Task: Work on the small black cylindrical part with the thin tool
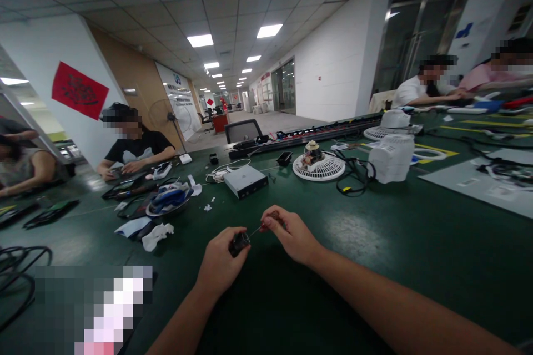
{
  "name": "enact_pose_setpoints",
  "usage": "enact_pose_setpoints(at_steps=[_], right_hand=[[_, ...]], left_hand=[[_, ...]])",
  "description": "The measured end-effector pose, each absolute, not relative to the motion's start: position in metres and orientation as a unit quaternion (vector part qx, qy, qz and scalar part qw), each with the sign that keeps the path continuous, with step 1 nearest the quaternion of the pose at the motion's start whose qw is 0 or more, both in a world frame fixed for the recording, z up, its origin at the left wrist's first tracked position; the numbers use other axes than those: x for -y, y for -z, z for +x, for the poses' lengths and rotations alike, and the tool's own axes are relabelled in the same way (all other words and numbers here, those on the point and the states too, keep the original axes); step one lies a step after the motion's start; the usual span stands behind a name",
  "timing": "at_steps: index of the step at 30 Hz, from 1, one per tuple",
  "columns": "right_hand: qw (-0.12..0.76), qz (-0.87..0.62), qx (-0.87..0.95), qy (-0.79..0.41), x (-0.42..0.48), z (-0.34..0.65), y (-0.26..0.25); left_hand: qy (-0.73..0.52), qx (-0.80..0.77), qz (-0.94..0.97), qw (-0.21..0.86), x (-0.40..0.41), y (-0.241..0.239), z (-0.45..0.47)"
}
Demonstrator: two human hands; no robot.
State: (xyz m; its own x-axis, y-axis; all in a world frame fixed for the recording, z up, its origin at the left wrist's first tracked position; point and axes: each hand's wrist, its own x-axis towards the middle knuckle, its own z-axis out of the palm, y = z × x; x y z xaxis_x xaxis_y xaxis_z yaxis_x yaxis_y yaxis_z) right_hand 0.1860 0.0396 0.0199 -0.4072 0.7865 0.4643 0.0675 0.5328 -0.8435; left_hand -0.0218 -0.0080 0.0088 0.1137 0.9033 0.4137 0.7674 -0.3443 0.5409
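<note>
My left hand (220, 260) grips a small dark part (239, 244) with a roundish open end, between thumb and fingers. Its kind is too dark to make out. In my right hand (293, 234) is a screwdriver (272, 216) with a reddish handle, held by fingertips. Its thin shaft points left and down toward the open end of the dark part; I cannot tell whether the tip touches it. Both hands are just above the green tabletop (300, 310). Beyond them lies a grey drive-like metal box (245, 180).
Ahead are a white fan grille (318, 169) with a motor on it, a black cable (353, 177) and a white housing (391, 158). Left are a bowl with blue cloth (170, 199) and white scraps (157, 237). A grey sheet (483, 180) lies right. People sit around the table.
</note>
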Motion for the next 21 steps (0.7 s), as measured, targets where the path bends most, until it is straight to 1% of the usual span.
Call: enact_pose_setpoints(at_steps=[3,8,14,17,21], right_hand=[[0.457,-0.269,0.747,-0.4,-0.0398,0.1863,-0.0205],[0.458,-0.279,0.762,-0.363,-0.04,0.1858,-0.0207],[0.441,-0.264,0.767,-0.384,-0.0408,0.1864,-0.0188],[0.446,-0.273,0.765,-0.377,-0.0405,0.1861,-0.0185],[0.444,-0.252,0.76,-0.402,-0.04,0.186,-0.0185]], left_hand=[[-0.343,-0.559,0.746,0.115,0.0083,-0.0069,-0.0215],[-0.331,-0.559,0.752,0.109,0.0081,-0.0056,-0.0223],[-0.331,-0.561,0.751,0.106,0.0079,-0.0064,-0.0237],[-0.331,-0.561,0.752,0.102,0.008,-0.0071,-0.0229],[-0.332,-0.56,0.752,0.11,0.0086,-0.008,-0.0224]])
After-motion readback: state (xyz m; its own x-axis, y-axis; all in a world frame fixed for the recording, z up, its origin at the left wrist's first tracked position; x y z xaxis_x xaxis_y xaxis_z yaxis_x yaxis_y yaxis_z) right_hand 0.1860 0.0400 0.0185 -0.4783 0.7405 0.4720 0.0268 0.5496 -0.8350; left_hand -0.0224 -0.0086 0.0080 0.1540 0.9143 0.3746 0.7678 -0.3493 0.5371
